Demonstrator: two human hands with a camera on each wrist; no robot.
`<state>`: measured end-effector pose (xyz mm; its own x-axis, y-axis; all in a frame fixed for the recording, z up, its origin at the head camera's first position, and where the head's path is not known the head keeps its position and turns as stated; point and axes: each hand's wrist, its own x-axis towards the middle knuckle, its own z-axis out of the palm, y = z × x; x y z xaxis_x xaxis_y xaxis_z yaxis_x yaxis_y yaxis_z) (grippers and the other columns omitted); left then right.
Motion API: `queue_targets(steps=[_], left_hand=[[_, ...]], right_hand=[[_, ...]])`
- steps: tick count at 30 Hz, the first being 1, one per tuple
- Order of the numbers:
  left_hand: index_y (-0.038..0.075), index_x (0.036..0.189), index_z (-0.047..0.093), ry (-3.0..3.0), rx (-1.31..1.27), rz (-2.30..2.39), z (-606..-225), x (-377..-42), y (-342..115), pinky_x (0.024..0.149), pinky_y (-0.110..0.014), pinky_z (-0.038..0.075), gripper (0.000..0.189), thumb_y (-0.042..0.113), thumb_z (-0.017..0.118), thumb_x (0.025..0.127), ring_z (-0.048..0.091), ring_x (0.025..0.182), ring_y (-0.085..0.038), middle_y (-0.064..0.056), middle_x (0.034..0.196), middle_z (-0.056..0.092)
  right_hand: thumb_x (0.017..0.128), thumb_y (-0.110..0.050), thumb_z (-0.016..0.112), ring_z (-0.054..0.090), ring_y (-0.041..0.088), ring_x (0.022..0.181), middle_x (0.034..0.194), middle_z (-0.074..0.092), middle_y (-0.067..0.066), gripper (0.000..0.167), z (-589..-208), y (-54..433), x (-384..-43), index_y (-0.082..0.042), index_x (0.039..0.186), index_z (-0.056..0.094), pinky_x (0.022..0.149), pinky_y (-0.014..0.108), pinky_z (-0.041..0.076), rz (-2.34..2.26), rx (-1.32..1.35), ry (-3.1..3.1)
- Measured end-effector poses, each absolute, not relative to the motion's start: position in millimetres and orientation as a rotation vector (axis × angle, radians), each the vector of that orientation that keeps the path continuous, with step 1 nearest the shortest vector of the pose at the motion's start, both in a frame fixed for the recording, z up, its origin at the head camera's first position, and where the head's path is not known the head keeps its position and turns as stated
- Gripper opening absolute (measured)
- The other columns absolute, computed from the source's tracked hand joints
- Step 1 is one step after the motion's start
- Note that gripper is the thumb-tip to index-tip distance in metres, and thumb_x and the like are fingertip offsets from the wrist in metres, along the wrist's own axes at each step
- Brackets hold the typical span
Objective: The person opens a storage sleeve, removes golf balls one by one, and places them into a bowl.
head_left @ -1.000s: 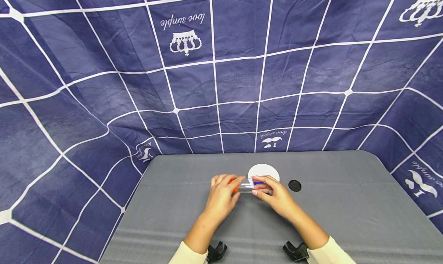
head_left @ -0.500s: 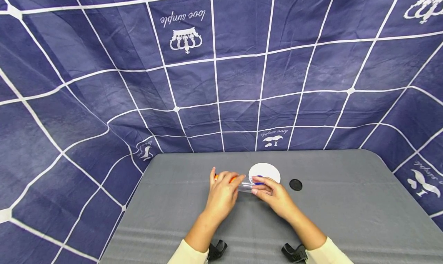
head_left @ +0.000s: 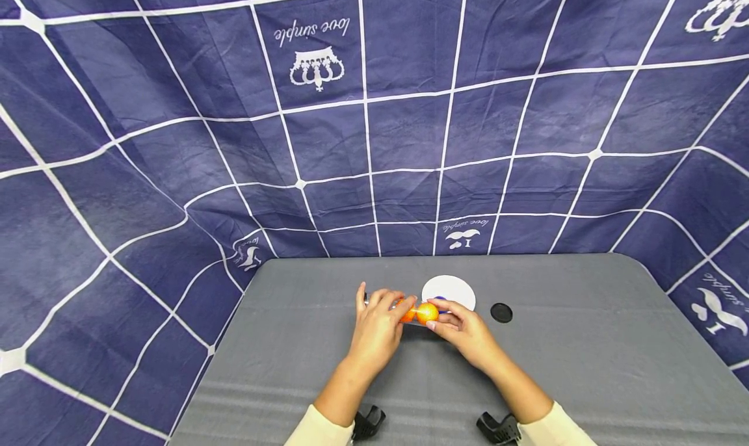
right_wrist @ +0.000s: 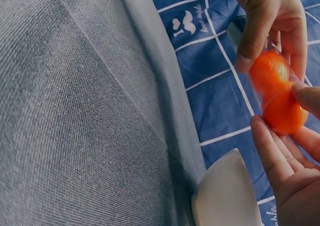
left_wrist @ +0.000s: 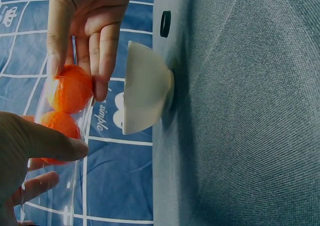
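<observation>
A clear tube (left_wrist: 70,186) lies sideways between both hands, raised above the table. Inside it sit two orange balls, one (head_left: 427,313) by the right fingertips and the other (head_left: 406,309) partly under the left fingers. The left hand (head_left: 376,326) grips the tube around its middle, thumb across it, with a dark end (head_left: 366,298) showing past its fingers. At the opposite end, the right hand (head_left: 465,329) pinches the tube between thumb and fingertips. Behind the right fingers stands a white bowl (head_left: 453,287). Something blue (head_left: 441,300) shows there, mostly hidden.
A round black lid (head_left: 501,313) lies on the grey table (head_left: 562,368) to the right of the bowl. Two black curved pieces (head_left: 368,423) show beside the sleeves. Blue cloth with white lines (head_left: 404,134) hangs behind and at both sides.
The orange balls have slid along the tube from the left hand's end toward the right hand. The left fingers have shifted and its index finger is raised. The right hand has kept its hold.
</observation>
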<state>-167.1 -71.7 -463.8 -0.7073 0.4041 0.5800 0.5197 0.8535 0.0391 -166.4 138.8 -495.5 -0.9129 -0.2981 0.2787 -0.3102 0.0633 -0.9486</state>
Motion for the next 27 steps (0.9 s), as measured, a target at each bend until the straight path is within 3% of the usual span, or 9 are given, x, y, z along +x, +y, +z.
queue_targets(steps=[8, 27], left_hand=[[0.031, 0.121, 0.072, -2.464, -0.669, -0.268, -465.2, -166.8, -72.6, 0.111, -0.069, 0.032, 0.061, 0.007, 0.089, 0.067, 0.062, 0.114, -0.020, 0.006, 0.114, 0.070], [0.029, 0.121, 0.072, -2.452, -0.641, -0.387, -468.0, -164.3, -74.2, 0.109, -0.066, 0.036, 0.060, 0.007, 0.088, 0.068, 0.062, 0.114, -0.019, 0.006, 0.117, 0.070]], right_hand=[[0.092, 0.001, 0.068, 0.068, -0.002, 0.095, 0.115, 0.066, 0.025, 0.044, -492.5, 137.8, -165.7, 0.007, 0.134, 0.057, 0.080, 0.017, 0.057, 2.049, 0.576, -2.336], [0.092, -0.004, 0.070, 0.070, 0.003, 0.096, 0.116, 0.066, 0.028, 0.044, -490.8, 140.4, -167.8, 0.005, 0.133, 0.058, 0.080, 0.018, 0.057, 2.025, 0.646, -2.326]])
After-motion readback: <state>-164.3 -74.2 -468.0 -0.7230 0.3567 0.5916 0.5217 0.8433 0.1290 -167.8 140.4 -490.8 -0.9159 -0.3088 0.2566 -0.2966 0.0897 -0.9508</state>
